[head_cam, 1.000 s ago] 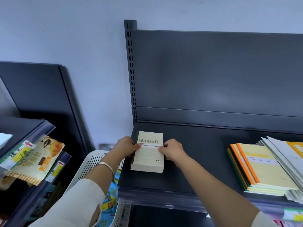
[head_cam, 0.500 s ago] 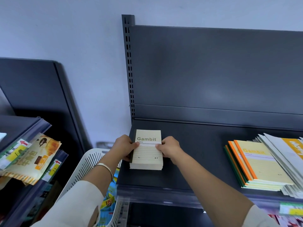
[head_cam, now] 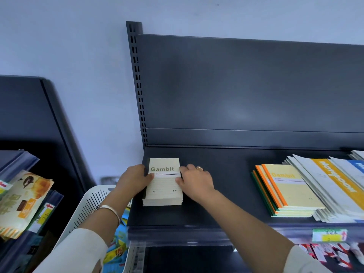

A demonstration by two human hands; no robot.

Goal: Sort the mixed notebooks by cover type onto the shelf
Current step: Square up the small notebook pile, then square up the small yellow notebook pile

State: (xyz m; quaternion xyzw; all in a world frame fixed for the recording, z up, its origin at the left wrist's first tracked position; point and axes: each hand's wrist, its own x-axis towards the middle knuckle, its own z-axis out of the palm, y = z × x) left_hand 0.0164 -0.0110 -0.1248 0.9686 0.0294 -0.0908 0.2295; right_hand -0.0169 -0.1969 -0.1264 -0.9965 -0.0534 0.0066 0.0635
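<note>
A stack of small cream "Gambit" notebooks (head_cam: 164, 185) lies at the left end of the dark shelf (head_cam: 216, 194). My left hand (head_cam: 136, 179) grips the stack's left edge, thumb on the top cover. My right hand (head_cam: 195, 180) holds the right edge, thumb on the cover and fingers curled along the side. At the right of the shelf lies a stack of larger yellow notebooks with orange and green spines (head_cam: 285, 191). Beside it is a fanned pile of grey, orange and blue notebooks (head_cam: 334, 184).
A white slotted basket (head_cam: 88, 209) with colourful items stands below the shelf's left end. A neighbouring dark rack at the left holds snack packets (head_cam: 21, 201). The shelf's front rail carries a price label (head_cam: 329, 234). More goods show below at the right.
Both hands stay on the small Gambit stack at the shelf's left end; the right hand's fingers have spread further along the stack's right side. The view has shifted slightly.
</note>
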